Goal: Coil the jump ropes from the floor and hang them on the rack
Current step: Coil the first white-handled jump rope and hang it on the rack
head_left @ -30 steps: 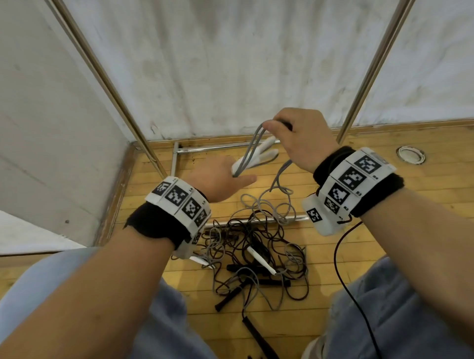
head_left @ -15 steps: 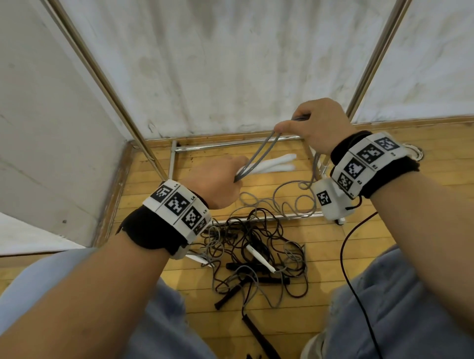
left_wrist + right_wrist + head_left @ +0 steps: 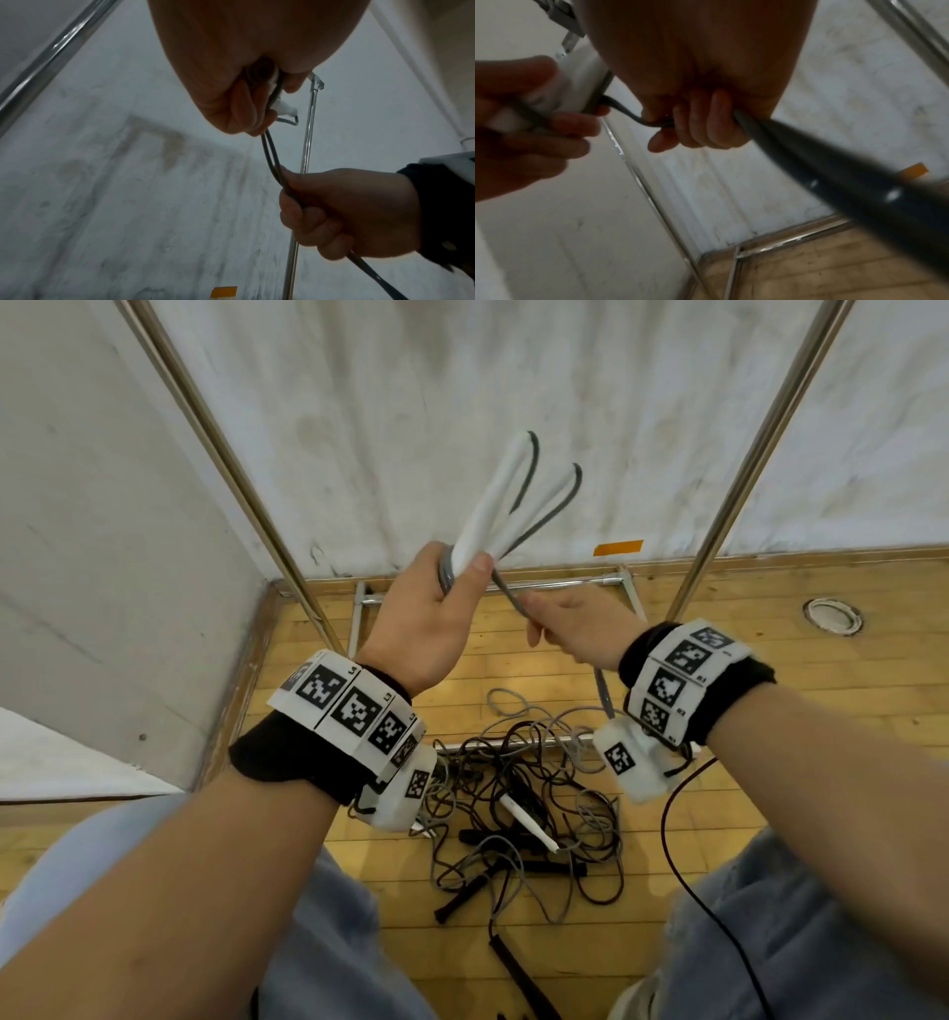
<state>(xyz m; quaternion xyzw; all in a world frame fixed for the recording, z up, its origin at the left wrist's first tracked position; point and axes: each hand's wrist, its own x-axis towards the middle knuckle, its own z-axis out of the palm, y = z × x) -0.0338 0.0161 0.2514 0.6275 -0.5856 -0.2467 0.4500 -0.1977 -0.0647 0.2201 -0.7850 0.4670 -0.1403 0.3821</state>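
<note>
My left hand (image 3: 452,588) is raised and grips the two white handles (image 3: 493,505) of a grey jump rope, which point up toward the wall, with grey cord wrapped at their base. My right hand (image 3: 565,621) sits just to the right and lower, fingers curled round the grey cord (image 3: 508,595) that runs from the handles. In the left wrist view the right hand (image 3: 347,213) holds a doubled cord (image 3: 270,158); the right wrist view shows the cord (image 3: 808,158) trailing down out of the fist. A tangle of black and grey jump ropes (image 3: 524,803) lies on the wooden floor below.
Two slanted chrome rack poles (image 3: 744,454) (image 3: 221,439) frame the white wall, and the rack's base bars (image 3: 544,585) lie on the floor. A round floor fitting (image 3: 832,616) sits at the right. A thin black cable (image 3: 688,880) hangs from my right wrist.
My left hand rose and turned, swinging the white handles from lying low and pointing right to pointing up. My right hand dropped from above the handles to beside and below the left hand.
</note>
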